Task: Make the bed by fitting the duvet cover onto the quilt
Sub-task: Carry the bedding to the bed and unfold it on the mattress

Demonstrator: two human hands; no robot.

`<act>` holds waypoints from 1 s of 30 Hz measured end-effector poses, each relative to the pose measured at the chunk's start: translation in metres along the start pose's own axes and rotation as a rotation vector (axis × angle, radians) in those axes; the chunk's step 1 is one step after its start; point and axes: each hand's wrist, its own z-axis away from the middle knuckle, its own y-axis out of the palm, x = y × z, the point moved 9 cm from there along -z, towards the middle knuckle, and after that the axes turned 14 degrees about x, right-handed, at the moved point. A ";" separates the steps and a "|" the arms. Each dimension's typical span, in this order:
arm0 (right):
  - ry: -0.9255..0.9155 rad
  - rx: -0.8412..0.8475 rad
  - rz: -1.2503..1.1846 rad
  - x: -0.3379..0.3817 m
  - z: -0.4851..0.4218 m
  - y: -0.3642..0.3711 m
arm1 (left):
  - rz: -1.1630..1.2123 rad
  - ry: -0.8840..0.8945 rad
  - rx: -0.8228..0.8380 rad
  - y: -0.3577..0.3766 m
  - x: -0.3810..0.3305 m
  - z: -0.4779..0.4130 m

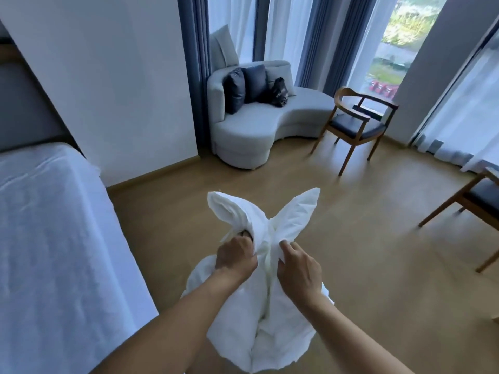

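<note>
A bedroom with a wooden floor (pixel 351 238), where a person stands beside the bed (pixel 54 238) holding white bedding.

The left hand (pixel 235 257) is clenched on a bunch of the white cloth (pixel 259 314), and the right hand (pixel 298 268) pinches the fold next to it; two corners stand up above the fists like ears. It cannot be told whether this cloth is the duvet cover or the quilt. It seems the person holds the corners together, probably so that cover and filling stay aligned before spreading. The rest of the cloth hangs down in front of the body. The bed on the left has only a white sheet on it. Farther away stand a grey sofa (pixel 256 130) with dark cushions (pixel 244 87), a wooden chair (pixel 353 125), and blue curtains (pixel 194 63) by the window.
</note>
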 end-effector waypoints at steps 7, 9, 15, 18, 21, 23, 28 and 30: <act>-0.218 0.108 -0.104 0.080 -0.206 0.013 | -0.010 -0.237 -0.078 -0.101 0.098 -0.138; -0.312 0.137 -0.134 0.116 -0.261 0.015 | 0.025 -0.339 -0.123 -0.136 0.138 -0.164; -0.610 0.193 -0.266 0.267 -0.377 0.024 | 0.086 -0.646 -0.270 -0.238 0.276 -0.178; -0.727 0.232 -0.301 0.356 -0.416 0.045 | 0.085 -0.800 -0.330 -0.281 0.359 -0.170; -0.819 0.250 -0.307 0.450 -0.459 0.076 | 0.090 -0.904 -0.372 -0.316 0.452 -0.169; -0.848 0.266 -0.300 0.516 -0.489 0.100 | 0.120 -0.946 -0.426 -0.338 0.516 -0.169; -0.956 0.308 -0.240 0.685 -0.553 0.141 | 0.192 -1.047 -0.518 -0.395 0.658 -0.170; -0.977 0.315 -0.231 0.741 -0.579 0.154 | 0.224 -1.094 -0.556 -0.416 0.704 -0.170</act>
